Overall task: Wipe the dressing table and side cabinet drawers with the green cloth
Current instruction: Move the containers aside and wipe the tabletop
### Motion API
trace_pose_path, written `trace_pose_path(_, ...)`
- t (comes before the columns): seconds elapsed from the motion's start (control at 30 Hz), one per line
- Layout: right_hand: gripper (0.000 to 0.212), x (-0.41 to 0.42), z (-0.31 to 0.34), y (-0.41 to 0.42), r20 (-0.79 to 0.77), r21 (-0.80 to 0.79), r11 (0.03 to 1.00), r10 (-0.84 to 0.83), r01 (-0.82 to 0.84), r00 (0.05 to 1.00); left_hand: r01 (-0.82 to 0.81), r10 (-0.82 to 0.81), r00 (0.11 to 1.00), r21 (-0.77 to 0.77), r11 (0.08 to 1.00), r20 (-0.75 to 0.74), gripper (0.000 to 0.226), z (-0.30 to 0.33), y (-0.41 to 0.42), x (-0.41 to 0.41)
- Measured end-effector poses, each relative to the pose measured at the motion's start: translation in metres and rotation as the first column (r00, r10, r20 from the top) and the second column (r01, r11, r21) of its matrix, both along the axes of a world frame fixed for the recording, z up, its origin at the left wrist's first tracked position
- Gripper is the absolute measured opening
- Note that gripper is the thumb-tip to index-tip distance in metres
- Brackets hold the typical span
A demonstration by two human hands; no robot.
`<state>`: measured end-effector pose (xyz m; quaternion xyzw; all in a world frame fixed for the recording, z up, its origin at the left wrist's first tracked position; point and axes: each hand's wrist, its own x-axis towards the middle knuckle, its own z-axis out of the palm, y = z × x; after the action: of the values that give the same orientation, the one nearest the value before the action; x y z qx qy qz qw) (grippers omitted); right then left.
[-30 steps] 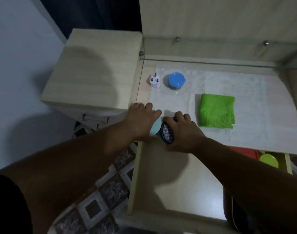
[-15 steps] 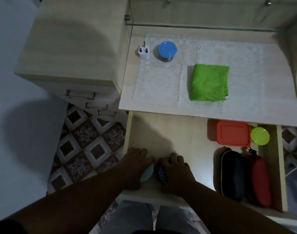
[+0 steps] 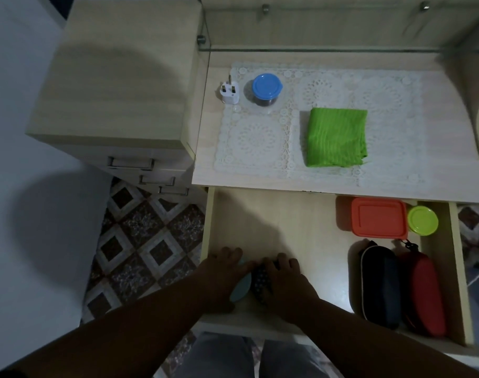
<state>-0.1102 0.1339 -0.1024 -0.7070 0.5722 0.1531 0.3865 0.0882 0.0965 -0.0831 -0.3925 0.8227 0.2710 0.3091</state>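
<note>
Green cloth [image 3: 337, 137] folded into a neat square, ribbed weave, lying on the lace mat [image 3: 260, 140] atop the bench [image 3: 451, 159], untouched. Down in the open drawer [image 3: 287, 214], left hand [image 3: 222, 271] wrapped round a pale blue item [image 3: 241, 289], right hand [image 3: 284, 279] round a dark dotted item [image 3: 260, 279].

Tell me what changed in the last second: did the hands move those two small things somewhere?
Yes. The left hand with the pale blue item and the right hand with the dark dotted item came down from the tabletop's front edge into the open drawer, near its front. Both hands keep their hold. The green cloth, blue-lidded jar and plug stayed put.
</note>
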Motion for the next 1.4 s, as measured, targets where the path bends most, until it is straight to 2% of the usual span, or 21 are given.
trace_pose_path(0.13, 0.072, -0.005, 0.003, -0.009, 0.013, 0.043, 0.999, 0.031, -0.031, 0.999, 0.012, -0.012, 1.000, 0.014, 1.000, -0.018, 0.118, 0.000, -0.002, -0.002)
trace_pose_path(0.27, 0.067, -0.013, 0.021, -0.032, 0.027, -0.004, 0.999, 0.036, -0.035, 0.999, -0.113, 0.113, 0.987, 0.005, 0.994, -0.117, 0.101, 0.010, -0.012, -0.010)
trace_pose_path(0.37, 0.062, -0.021, 0.048, -0.074, 0.141, -0.126, 0.989, -0.054, 0.072, 0.989, -0.192, 0.148, 0.956, -0.159, 0.968, -0.255, 0.081, 0.032, -0.055, -0.015)
trace_pose_path(0.47, 0.046, -0.027, 0.073, -0.139, 0.247, -0.347, 0.920, -0.100, 0.184, 0.964, -0.333, 0.182, 0.894, -0.335, 0.881, -0.410, 0.068, 0.066, -0.123, -0.023)
trace_pose_path(0.53, 0.039, -0.030, 0.086, -0.185, 0.291, -0.457, 0.855, -0.117, 0.245, 0.950, -0.412, 0.241, 0.880, -0.406, 0.816, -0.409, 0.065, 0.087, -0.174, -0.027)
trace_pose_path(0.6, 0.036, -0.031, 0.099, -0.229, 0.297, -0.528, 0.806, -0.122, 0.269, 0.947, -0.424, 0.255, 0.893, -0.500, 0.755, -0.371, 0.068, 0.098, -0.222, -0.026)
trace_pose_path(0.73, 0.064, -0.025, 0.114, -0.296, 0.142, -0.543, 0.825, -0.094, 0.157, 0.985, -0.401, 0.309, 0.916, -0.590, 0.701, -0.256, 0.080, 0.099, -0.291, -0.017)
trace_pose_path(0.83, 0.077, -0.014, 0.116, -0.327, 0.012, -0.506, 0.859, -0.081, 0.076, 0.997, -0.355, 0.312, 0.934, -0.560, 0.749, -0.175, 0.088, 0.093, -0.319, -0.013)
trace_pose_path(0.9, 0.083, -0.006, 0.111, -0.341, -0.016, -0.479, 0.877, -0.047, 0.034, 0.999, -0.340, 0.319, 0.938, -0.520, 0.784, -0.133, 0.088, 0.088, -0.328, -0.013)
trace_pose_path(0.97, 0.085, -0.001, 0.105, -0.349, -0.024, -0.454, 0.891, -0.020, 0.007, 1.000, -0.336, 0.315, 0.940, -0.516, 0.788, -0.131, 0.070, 0.083, -0.329, -0.013)
trace_pose_path(1.07, 0.073, 0.002, 0.095, -0.356, -0.034, -0.513, 0.858, 0.000, -0.018, 0.999, -0.348, 0.302, 0.937, -0.547, 0.761, -0.176, 0.051, 0.081, -0.326, -0.012)
trace_pose_path(1.13, 0.063, 0.003, 0.090, -0.357, 0.004, -0.572, 0.820, -0.038, 0.034, 0.999, -0.355, 0.299, 0.935, -0.551, 0.755, -0.192, 0.051, 0.078, -0.324, -0.010)
trace_pose_path(1.23, 0.056, 0.005, 0.088, -0.351, 0.127, -0.579, 0.801, -0.097, 0.153, 0.987, -0.367, 0.299, 0.930, -0.550, 0.751, -0.212, 0.050, 0.075, -0.320, -0.009)
trace_pose_path(1.4, 0.071, -0.002, 0.092, -0.297, 0.354, -0.579, 0.777, -0.031, 0.245, 0.935, -0.438, 0.281, 0.891, -0.514, 0.737, -0.356, 0.040, 0.093, -0.278, -0.013)
